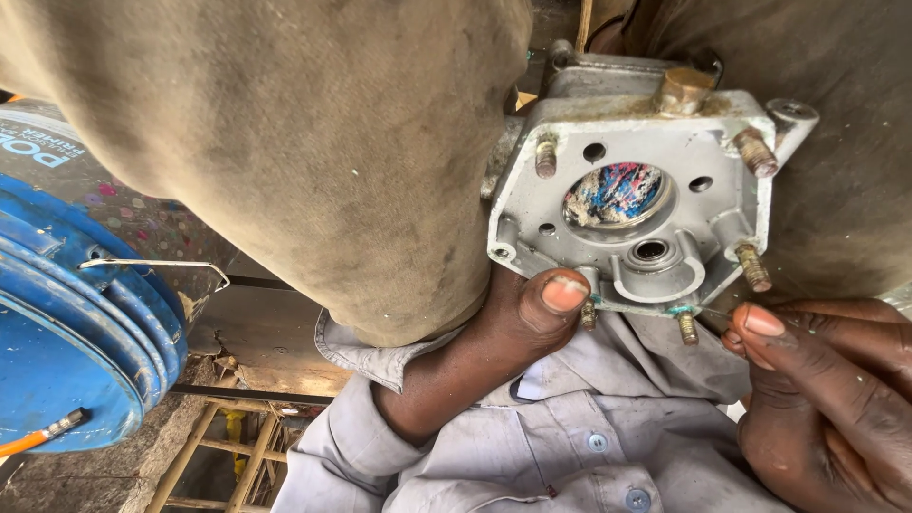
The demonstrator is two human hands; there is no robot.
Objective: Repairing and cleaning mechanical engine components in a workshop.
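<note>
Grey cast metal fills the upper right: a machined aluminium housing (646,190) propped between the person's knees, its flat face turned up at the camera, brass-coloured studs (753,267) sticking out round the edge. Dead centre of that face sits a round opening (616,193) with a streaky blue-and-pink surface showing through, and just below it, at six o'clock, a small bearing bore (651,252).

Left hand (518,318) comes up from seven o'clock under the casting; the thumb is pressed flat against the lower rim, and the other fingers are hidden behind the metal, so it looks to be cradling the piece from beneath. Right hand (817,399) sits at four o'clock from the housing, fingertips pinched together on something thin, a fine wire or pick (714,313) as far as I can tell, since it is barely visible. Its long axis runs almost level, pointing toward nine o'clock, straight at the lower edge where a scrap of teal gasket residue (680,310) clings beside a stud. That right hand is the nearer one to the spot, tip just beside it.

Off at eight o'clock, a blue bucket (66,332) with a wire handle.
</note>
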